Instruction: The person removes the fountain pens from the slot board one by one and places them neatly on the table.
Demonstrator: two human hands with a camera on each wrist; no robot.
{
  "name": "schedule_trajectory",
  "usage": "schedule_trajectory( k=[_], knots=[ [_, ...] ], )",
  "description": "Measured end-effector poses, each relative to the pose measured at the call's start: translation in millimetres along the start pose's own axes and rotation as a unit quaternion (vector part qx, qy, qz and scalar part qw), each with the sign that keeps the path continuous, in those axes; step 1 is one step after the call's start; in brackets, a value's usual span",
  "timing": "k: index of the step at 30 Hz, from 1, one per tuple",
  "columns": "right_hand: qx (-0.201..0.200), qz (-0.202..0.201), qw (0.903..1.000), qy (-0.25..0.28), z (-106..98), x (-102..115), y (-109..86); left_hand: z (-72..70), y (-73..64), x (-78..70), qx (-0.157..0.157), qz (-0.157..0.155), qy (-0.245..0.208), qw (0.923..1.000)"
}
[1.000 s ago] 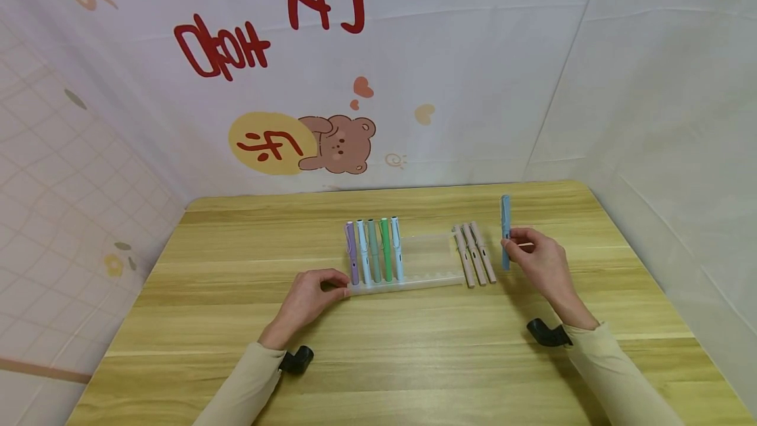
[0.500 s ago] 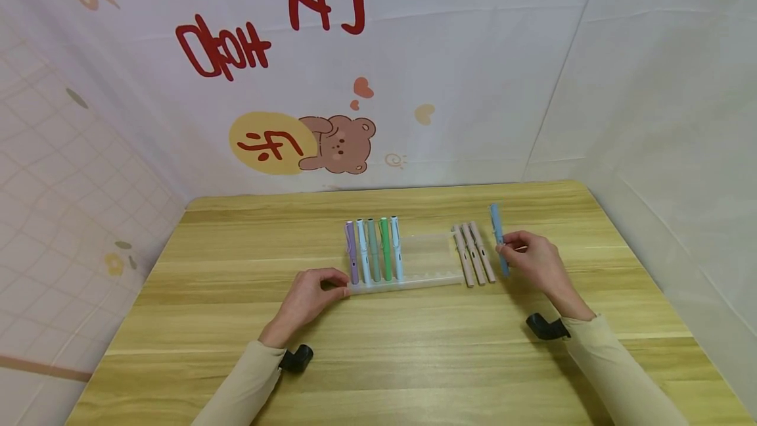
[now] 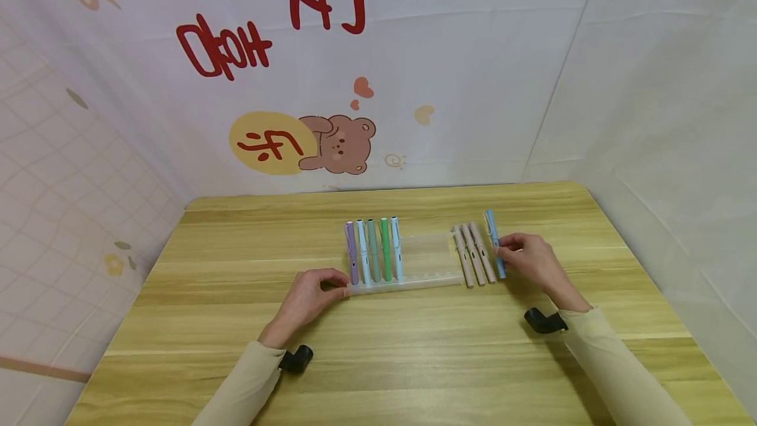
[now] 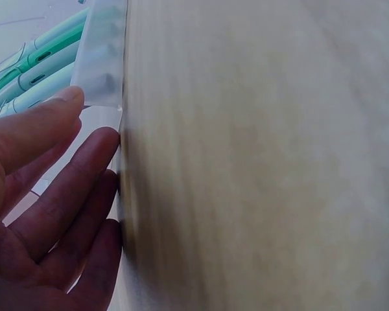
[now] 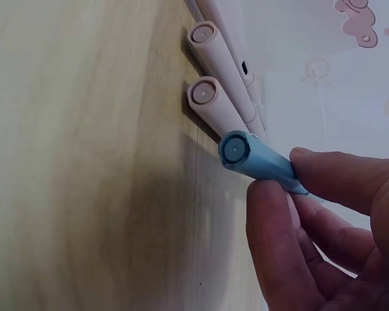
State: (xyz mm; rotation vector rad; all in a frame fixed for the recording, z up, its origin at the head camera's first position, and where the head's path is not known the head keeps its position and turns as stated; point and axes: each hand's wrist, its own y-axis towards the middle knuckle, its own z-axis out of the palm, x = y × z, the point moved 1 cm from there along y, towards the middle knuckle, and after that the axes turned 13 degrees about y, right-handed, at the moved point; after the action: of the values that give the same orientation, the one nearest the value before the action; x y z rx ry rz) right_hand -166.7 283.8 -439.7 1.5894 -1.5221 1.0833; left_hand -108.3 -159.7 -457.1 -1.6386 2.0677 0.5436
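The right grip [image 3: 526, 261] pinches the blue pen [image 3: 491, 223] between thumb and fingers, with the three beige pens [image 3: 474, 254] just beside it at nine o'clock; lining it up seems the step—match their slant, clip end between eleven and twelve, and ease off gently lest it roll. The left grip [image 3: 307, 296] touches the clear rack's [image 3: 426, 255] eight-o'clock corner—whether pinching, I cannot tell—and should press lightly.

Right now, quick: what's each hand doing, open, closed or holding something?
Left hand: closed, holding the rack by its left end.
Right hand: closed, pinching the blue pen between thumb and fingers.
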Motion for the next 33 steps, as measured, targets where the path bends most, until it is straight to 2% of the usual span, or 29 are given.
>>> schedule_trajectory(
  k=[17,27,33],
  knots=[
    [0.057,0.042,0.9973,-0.015,-1.4,-4.9,16.1,-1.2,4.4,-2.3,0.007,0.006,-0.001,1.0000],
    [0.062,0.050,0.9961,-0.039,-3.3,-7.3,17.5,-1.5,5.1,-2.1,0.005,0.010,0.000,0.9999],
    [0.073,0.063,0.9948,-0.030,-4.3,-4.8,18.9,-1.6,5.5,-1.6,0.005,0.011,0.000,0.9999]
  ],
)
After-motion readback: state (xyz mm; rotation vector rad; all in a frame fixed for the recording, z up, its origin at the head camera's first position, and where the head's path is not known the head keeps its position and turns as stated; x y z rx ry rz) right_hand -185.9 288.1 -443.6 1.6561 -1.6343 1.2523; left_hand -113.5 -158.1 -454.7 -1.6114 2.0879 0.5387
